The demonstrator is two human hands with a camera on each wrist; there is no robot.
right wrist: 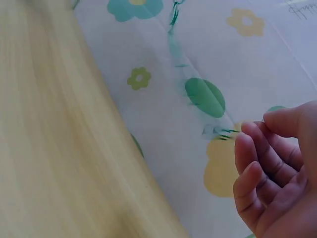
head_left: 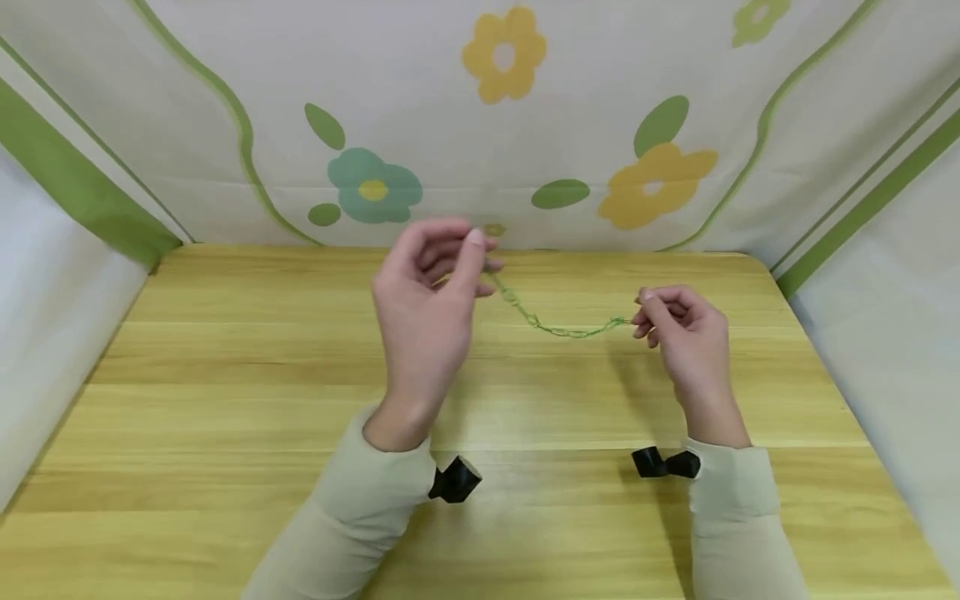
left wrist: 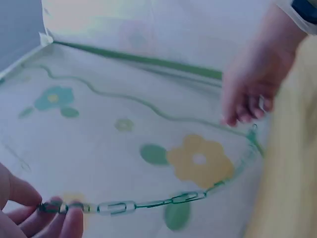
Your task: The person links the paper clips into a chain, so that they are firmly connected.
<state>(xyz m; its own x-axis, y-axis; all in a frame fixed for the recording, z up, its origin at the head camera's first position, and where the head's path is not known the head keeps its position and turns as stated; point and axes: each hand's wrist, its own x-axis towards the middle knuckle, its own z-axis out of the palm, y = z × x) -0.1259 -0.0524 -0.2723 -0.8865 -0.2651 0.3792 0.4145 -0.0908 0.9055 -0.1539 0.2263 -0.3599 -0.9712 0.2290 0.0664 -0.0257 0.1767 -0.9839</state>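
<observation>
A chain of green paper clips (head_left: 573, 333) hangs in a shallow curve between the two hands, above the table. My left hand (head_left: 426, 304) pinches one end of it between thumb and fingers, higher up and farther left. At the other end, my right hand (head_left: 688, 337) grips the last clip with thumb and fingertips. Linked clips (left wrist: 116, 207) show clearly near the left fingers in the left wrist view. The same chain (right wrist: 173, 42) looks blurred in the right wrist view.
Below the hands lies a light wooden table (head_left: 225, 433). A white curtain (head_left: 420, 75) with flower prints stands along its back edge, and white cloth sides flank it. Black camera mounts (head_left: 457, 480) sit at both cuffs.
</observation>
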